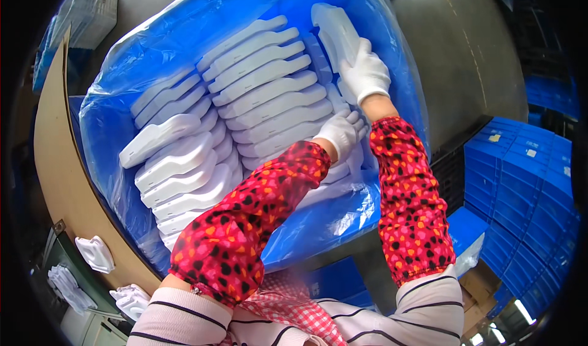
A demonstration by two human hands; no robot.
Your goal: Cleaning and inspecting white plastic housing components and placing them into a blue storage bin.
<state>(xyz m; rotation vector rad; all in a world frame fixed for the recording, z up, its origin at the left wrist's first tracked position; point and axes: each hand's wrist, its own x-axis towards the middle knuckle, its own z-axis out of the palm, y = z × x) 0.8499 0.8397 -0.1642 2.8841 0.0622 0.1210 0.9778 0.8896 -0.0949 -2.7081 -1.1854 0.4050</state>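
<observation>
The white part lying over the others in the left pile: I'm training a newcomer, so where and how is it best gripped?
I'd probably come from above and grip the white part across its middle, where the body starts narrowing toward its right end. It lies uppermost, its top face uncovered, while neighbouring parts sit close below, likely leaving less room underneath.

Legible text: none that I can make out. Pale labels [494,138] sit on the blue crates [511,184] to my right; too small for me to read. Small dark marks show along the edges of some white moulded pieces [160,141] in front of me; I cannot tell whether these are letters, numbers or moulding.
</observation>
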